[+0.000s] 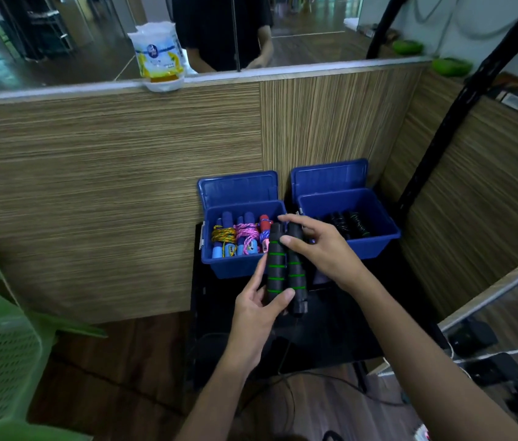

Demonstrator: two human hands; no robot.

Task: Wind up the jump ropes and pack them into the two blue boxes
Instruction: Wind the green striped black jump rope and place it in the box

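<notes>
Left hand (256, 308): grips the lower end of the two black handles (284, 268), thumb across the front, fingers curled behind.
Right hand (318, 246): holds the handles' upper end, thumb pressed on the front, fingers reaching over the top.
Handles: black foam with green rings, side by side, nearly upright, held in the air in front of the two boxes.
Left box (235, 265): blue, lid up, holds wound ropes in yellow, pink and red with blue handles.
Right box (375, 241): blue, lid up, holds dark wound ropes with green rings.
Boxes: side by side against the wood-grain wall (108, 186).
Chair (3, 354): green, far left.
</notes>
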